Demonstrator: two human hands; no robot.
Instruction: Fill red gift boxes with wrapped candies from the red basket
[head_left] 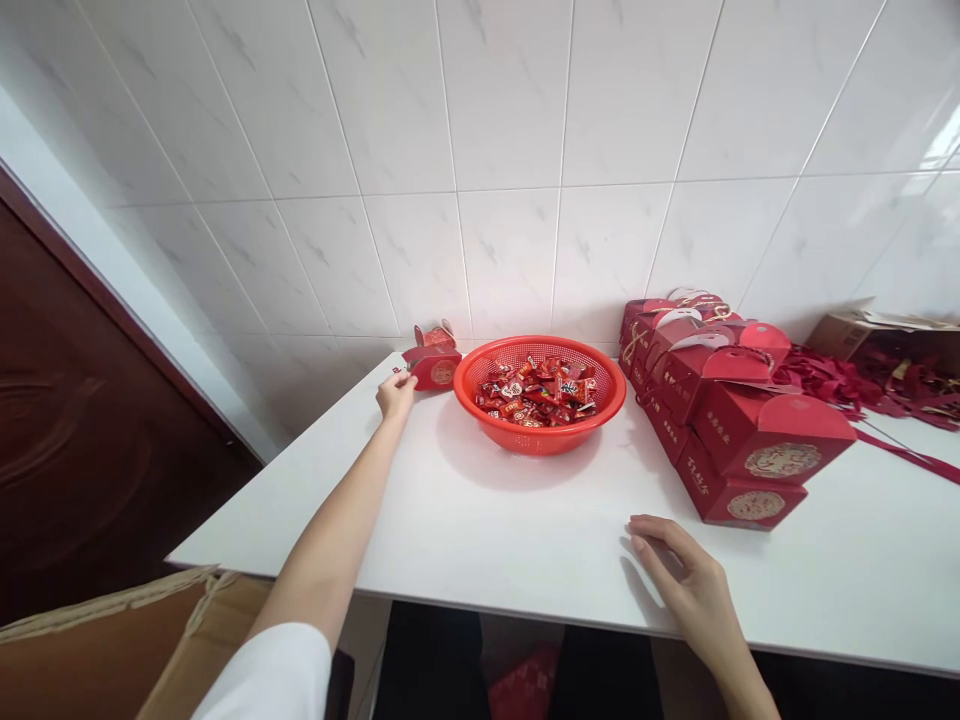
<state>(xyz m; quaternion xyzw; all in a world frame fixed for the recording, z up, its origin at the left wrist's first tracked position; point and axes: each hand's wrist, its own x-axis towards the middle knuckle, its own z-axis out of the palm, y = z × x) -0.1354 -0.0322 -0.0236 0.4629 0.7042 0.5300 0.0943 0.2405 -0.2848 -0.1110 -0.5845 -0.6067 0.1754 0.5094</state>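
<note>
My left hand (396, 393) reaches to the back left of the table, its fingers closed at the left edge of a small red gift box (435, 372). The box has a gold round print on its end; my fingers hide its left edge. Just right of it stands a red plastic colander (540, 438) holding wrapped candies (536, 392) in mostly red wrappers. My right hand (686, 580) hovers over or rests near the table's front edge, fingers curved and apart, with nothing in it. Closest to that hand are stacked red gift boxes (776, 445) with rounded top flaps, several tied with cord.
The white table (510, 545) stands against a tiled wall (502, 110). Dark red ribbons (825, 378) and an open brown carton (847, 335) lie at the far right. Another open cardboard box (105, 640) is at the lower left, below a dark red door (90, 400).
</note>
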